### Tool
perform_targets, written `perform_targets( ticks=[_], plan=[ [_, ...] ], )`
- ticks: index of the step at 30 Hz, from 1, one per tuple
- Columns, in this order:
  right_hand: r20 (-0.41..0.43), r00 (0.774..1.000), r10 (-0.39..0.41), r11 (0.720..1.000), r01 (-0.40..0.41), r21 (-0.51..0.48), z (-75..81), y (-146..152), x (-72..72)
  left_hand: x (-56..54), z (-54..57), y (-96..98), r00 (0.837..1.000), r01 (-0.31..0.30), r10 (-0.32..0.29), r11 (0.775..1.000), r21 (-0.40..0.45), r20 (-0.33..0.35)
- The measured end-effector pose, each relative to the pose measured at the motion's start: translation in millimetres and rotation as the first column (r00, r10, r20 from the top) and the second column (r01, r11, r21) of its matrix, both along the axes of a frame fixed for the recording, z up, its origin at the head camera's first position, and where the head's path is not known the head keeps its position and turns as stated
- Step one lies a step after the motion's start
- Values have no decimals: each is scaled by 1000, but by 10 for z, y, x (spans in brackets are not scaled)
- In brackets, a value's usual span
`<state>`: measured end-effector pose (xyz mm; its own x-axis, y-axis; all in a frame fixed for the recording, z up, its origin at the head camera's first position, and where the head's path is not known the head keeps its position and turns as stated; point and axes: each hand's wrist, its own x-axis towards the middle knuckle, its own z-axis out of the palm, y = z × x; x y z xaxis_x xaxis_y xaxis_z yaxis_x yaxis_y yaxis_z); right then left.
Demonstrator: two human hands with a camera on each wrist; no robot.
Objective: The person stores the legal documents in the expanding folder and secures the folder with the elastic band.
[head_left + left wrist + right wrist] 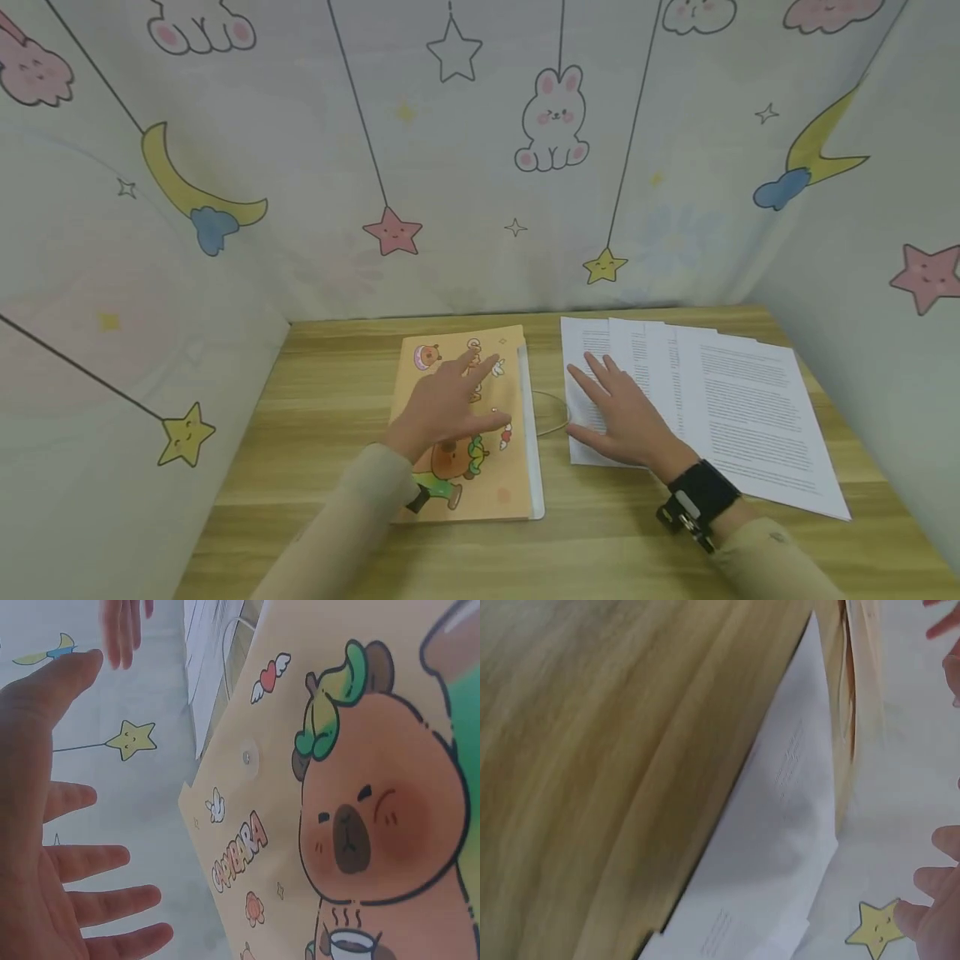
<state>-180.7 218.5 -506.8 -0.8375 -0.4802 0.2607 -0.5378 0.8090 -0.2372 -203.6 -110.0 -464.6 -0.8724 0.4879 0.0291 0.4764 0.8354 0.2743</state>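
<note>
On the table lies a tan document folder [504,475] with capybara drawings and a pale right edge. My left hand [444,407] is held over it, fingers spread; in the left wrist view the wall shows behind these fingers [90,864], apart from the cover. A thin cord loop [555,397] sticks out from the folder's right side. To the right, printed sheets of paper [757,400] lie fanned out, overlapping each other. My right hand [628,423] is over the leftmost sheets with its fingers extended, gripping nothing. A small round button [247,757] shows on the folder cover.
Behind the wood-grain table [322,400] hangs a pale wall sheet [465,167] printed with stars, moons and rabbits, and it continues along both sides. A dark wrist strap with a device [701,496] sits on my right wrist.
</note>
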Motion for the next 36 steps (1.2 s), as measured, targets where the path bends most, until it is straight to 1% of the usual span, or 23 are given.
perform_targets(
  ticks=[3, 6, 10, 14, 18, 22, 25, 28, 36],
  plan=[
    [-13, 998, 60, 998, -60, -5, -45, -85, -24, -22, -43, 76, 1000, 16, -16, 1000, -19, 0],
    [-6, 993, 120, 993, -120, -14, -84, -157, -51, -46, -95, 146, 1000, 26, -26, 999, -42, 4],
    [60, 984, 168, 986, -167, -23, -130, -235, -99, -78, -155, 235, 999, 34, -32, 997, -73, 27],
    [119, 973, 200, 980, -200, -8, -156, -302, -139, -96, -194, 326, 998, 45, -41, 995, -90, 55],
    [161, 963, 216, 975, -222, 20, -163, -354, -155, -91, -216, 424, 996, 50, -40, 992, -119, 80],
    [190, 954, 232, 970, -243, 34, -191, -391, -182, -90, -270, 507, 996, 26, -11, 984, -174, 92],
    [189, 950, 250, 963, -264, 48, -241, -408, -214, -91, -299, 548, 995, 2, 17, 981, -196, 94],
    [192, 948, 255, 960, -271, 62, -269, -420, -227, -85, -299, 579, 994, -11, 32, 980, -198, 102],
    [218, 945, 244, 961, -266, 76, -245, -449, -232, -109, -326, 644, 989, -26, 59, 972, -233, 138]
  ],
)
